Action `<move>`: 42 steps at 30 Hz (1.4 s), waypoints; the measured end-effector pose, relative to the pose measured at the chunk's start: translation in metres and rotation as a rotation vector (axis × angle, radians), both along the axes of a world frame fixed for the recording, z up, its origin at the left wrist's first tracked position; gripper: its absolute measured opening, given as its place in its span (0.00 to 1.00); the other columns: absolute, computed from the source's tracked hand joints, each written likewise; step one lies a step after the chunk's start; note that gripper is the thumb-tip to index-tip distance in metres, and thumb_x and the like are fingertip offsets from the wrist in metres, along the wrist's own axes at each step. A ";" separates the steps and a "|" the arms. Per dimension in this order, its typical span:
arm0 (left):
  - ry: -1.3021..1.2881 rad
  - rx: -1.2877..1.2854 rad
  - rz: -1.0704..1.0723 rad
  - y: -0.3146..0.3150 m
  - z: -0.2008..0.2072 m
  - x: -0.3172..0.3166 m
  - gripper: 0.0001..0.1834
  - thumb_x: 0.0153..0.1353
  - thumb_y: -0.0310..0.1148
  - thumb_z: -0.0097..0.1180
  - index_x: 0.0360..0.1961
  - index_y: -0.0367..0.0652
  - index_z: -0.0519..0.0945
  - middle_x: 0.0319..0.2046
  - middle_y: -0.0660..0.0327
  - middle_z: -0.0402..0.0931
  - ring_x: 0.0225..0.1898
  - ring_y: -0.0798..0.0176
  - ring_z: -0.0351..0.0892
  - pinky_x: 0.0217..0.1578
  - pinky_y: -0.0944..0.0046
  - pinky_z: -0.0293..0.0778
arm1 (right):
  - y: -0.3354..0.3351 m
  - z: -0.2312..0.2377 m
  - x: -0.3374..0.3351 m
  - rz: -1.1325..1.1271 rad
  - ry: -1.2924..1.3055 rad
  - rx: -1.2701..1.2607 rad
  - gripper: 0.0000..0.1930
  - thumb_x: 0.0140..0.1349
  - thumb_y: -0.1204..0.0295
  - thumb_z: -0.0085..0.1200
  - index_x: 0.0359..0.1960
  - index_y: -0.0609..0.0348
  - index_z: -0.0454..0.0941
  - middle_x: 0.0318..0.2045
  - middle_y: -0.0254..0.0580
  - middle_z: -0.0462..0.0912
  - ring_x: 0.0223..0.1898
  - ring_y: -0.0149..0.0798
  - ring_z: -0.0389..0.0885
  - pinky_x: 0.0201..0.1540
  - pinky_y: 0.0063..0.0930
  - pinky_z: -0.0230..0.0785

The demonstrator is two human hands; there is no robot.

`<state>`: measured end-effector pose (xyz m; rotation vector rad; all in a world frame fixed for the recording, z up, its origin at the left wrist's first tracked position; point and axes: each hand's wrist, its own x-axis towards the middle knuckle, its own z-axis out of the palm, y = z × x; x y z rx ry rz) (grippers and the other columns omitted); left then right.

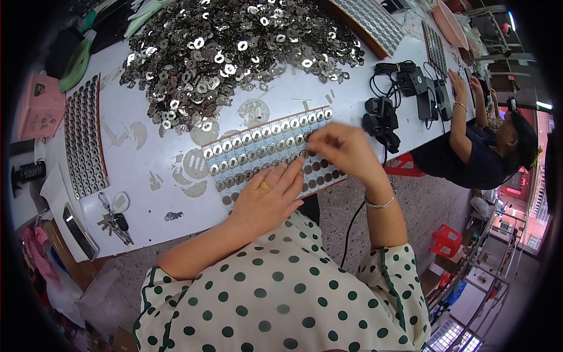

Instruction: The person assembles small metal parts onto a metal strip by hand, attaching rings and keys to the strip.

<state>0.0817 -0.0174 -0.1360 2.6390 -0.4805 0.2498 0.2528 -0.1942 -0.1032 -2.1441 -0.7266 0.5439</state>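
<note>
A long board point(275, 124) with rows of round slots lies slanted in front of me on the white table. Shiny metal discs point(252, 139) with cut-out centres fill its far rows; dark round spots show in the nearer rows at the right. My left hand point(267, 193) rests flat across the board, fingers stretched out, its fingertips near the middle rows. Over the board's right part, my right hand point(346, 149) is bent with thumb and fingers pinched together, slightly blurred. Whatever sits between those fingertips is too small to make out.
A big heap of loose metal discs point(234, 47) covers the table's far side. Filled boards point(85, 138) stand left and far right. Keys point(114, 220) and a phone point(80, 232) lie at left. Black cables and devices point(384, 120) sit right, near a co-worker point(481, 141).
</note>
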 end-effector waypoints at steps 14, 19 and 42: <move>0.055 -0.024 -0.089 0.010 0.006 -0.008 0.27 0.59 0.46 0.66 0.55 0.42 0.79 0.69 0.56 0.69 0.69 0.56 0.67 0.68 0.52 0.60 | 0.044 -0.018 0.042 -0.013 -0.690 -0.068 0.17 0.57 0.80 0.60 0.49 0.57 0.84 0.50 0.42 0.83 0.50 0.50 0.77 0.52 0.45 0.69; 0.077 -0.025 -0.098 0.012 0.007 -0.007 0.26 0.61 0.46 0.65 0.55 0.43 0.79 0.68 0.56 0.69 0.68 0.57 0.67 0.68 0.52 0.60 | 0.060 -0.013 0.032 0.013 -0.657 -0.001 0.16 0.56 0.79 0.62 0.47 0.56 0.84 0.43 0.43 0.83 0.46 0.51 0.78 0.48 0.45 0.71; 0.163 -0.314 -0.037 0.011 0.012 -0.001 0.28 0.60 0.49 0.66 0.55 0.43 0.79 0.68 0.55 0.68 0.68 0.54 0.66 0.68 0.49 0.60 | 0.048 -0.019 0.029 -0.179 0.776 0.629 0.12 0.68 0.75 0.61 0.51 0.66 0.81 0.37 0.40 0.85 0.35 0.32 0.87 0.41 0.25 0.84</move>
